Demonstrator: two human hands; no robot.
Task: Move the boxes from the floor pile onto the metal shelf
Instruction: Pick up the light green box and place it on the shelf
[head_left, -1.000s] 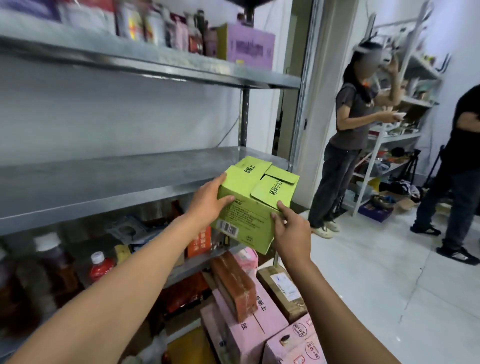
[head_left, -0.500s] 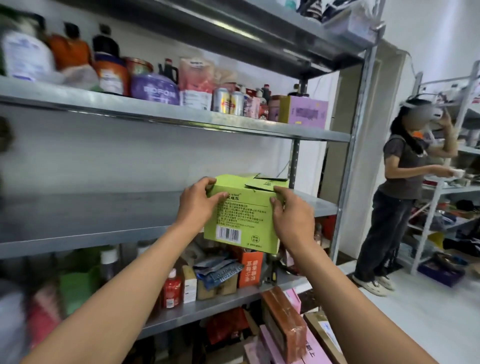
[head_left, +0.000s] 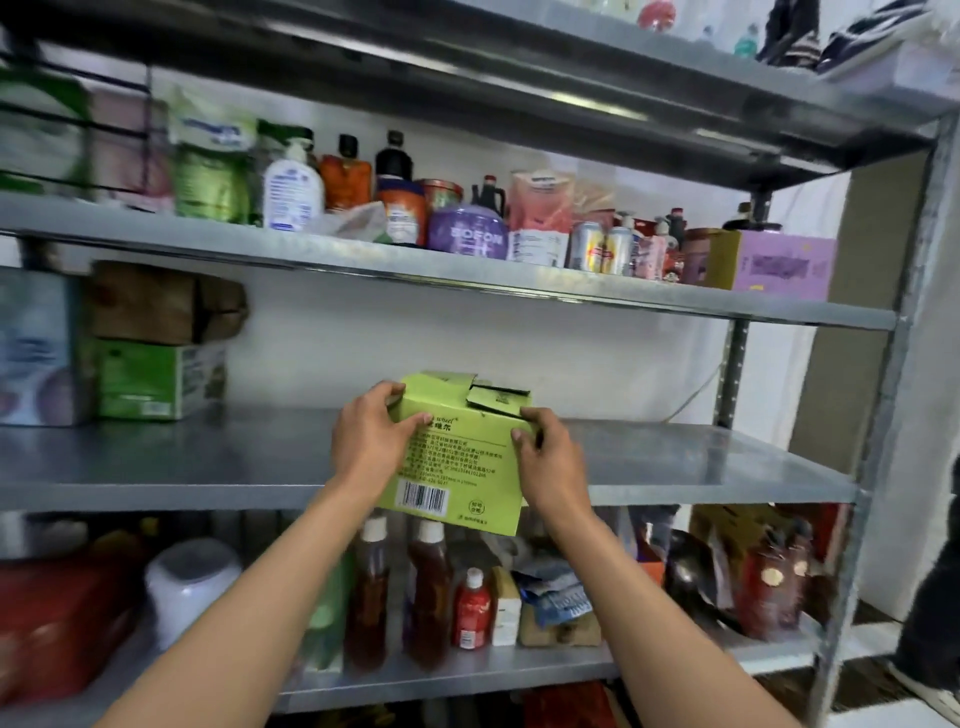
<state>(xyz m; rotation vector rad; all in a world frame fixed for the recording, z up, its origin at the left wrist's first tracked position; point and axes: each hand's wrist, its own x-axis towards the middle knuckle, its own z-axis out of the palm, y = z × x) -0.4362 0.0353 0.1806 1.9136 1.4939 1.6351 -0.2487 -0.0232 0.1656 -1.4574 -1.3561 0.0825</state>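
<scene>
While my left hand and right hand grasp the green box, it is not yet on the metal shelf.

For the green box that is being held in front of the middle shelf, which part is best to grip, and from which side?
Probably the two upper side edges, one hand from each side, as the left hand and right hand grip the green box now. Its top flaps are loose and partly lifted, so a grip from above seems unsafe, while its flat sides look firm.
</scene>
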